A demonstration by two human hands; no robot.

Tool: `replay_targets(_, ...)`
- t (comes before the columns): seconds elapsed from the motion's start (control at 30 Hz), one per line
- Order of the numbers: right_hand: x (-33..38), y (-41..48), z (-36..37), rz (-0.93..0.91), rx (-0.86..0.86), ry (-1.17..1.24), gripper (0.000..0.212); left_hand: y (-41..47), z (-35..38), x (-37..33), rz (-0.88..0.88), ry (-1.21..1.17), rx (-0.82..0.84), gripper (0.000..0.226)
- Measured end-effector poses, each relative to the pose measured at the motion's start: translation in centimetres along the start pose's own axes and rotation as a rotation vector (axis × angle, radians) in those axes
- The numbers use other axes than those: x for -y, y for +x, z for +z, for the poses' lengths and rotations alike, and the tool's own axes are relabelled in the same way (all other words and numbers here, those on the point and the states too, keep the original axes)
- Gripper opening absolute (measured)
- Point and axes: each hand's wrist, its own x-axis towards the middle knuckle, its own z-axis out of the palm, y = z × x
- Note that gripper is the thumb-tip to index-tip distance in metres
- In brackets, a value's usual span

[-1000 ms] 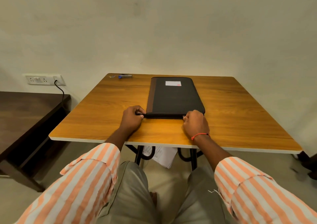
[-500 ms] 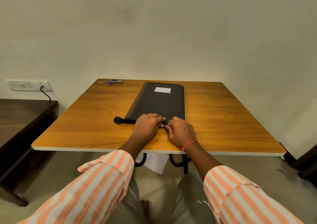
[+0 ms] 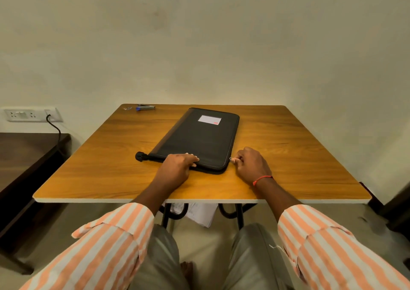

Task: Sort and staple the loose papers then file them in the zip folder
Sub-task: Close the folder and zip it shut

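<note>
Zip step in hand: the zip folder [image 3: 199, 138] lies mid-worktop [image 3: 288, 167]. The left hand [image 3: 177, 167] presses its near edge with flat fingers, and the right hand [image 3: 250, 165] pinches the zip pull [image 3: 231, 159]. The next move probably calls for steering the pull round the folder's corner.

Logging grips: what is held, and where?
Right hand pinches the small metal zipper pull of the black zip folder; left hand only presses its near edge.

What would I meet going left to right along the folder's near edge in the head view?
From the left: black strap end → left hand pressing the zip folder → zip pull → right hand pinching it.
</note>
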Motion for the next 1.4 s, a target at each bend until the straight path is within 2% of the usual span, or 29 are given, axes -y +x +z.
replay_targets(0.13, 0.3, 1.4, 0.6, 0.003, 0.003, 0.016, 0.011, -1.7, -1.6, 3.7, -0.001, -0.074, -0.006, 0.041)
replay_targets(0.33, 0.8, 1.5, 1.0, -0.057, 0.033, -0.009, 0.008, -1.7, -2.4, 5.2, -0.203, -0.111, -0.032, 0.038)
replay_targets(0.53, 0.5, 1.8, 0.9, 0.062, 0.005, 0.055, 0.005, -2.0, -2.8, 6.1, -0.348, -0.078, -0.055, 0.034)
replay_targets(0.63, 0.4, 1.8, 0.7, 0.121, -0.011, 0.077, 0.005, -2.1, -3.5, 7.9, -0.504, -0.063, -0.083, 0.037)
replay_targets(0.77, 0.3, 1.4, 0.8, 0.044, -0.025, 0.059, 0.010, -0.7, -4.6, 7.7, -0.778, 0.053, -0.077, 0.040)
replay_targets(0.83, 0.3, 1.4, 0.8, 0.024, -0.050, 0.066, 0.010, 0.1, -4.3, 4.7, -0.693, 0.077, -0.111, 0.039)
replay_targets(0.9, 0.4, 1.4, 0.7, 0.008, -0.064, 0.086, 0.010, 0.6, -3.1, 0.6, -0.457, 0.050, -0.108, 0.034)
replay_targets(1.0, 0.4, 1.2, 0.9, -0.040, -0.052, 0.065, 0.010, 1.5, 0.3, -4.0, -0.197, 0.179, 0.111, 0.060)
replay_targets(1.07, 0.4, 1.1, 1.0, -0.060, -0.047, 0.056, 0.010, 2.5, 1.8, -4.7, -0.173, 0.238, 0.168, 0.060)
replay_targets(1.2, 0.1, 1.0, 0.9, -0.005, -0.079, 0.020, 0.011, 3.9, 2.6, -3.2, -0.131, 0.311, 0.229, 0.045)
replay_targets(1.33, -1.5, 1.9, 0.5, 0.190, -0.120, 0.113, 0.019, 2.7, 1.3, -0.8, -0.212, 0.239, 0.147, 0.044)
replay_targets(1.4, -1.7, 2.3, 0.5, 0.226, -0.124, 0.134, 0.021, 2.1, 0.3, 0.5, -0.260, 0.206, 0.127, 0.046)
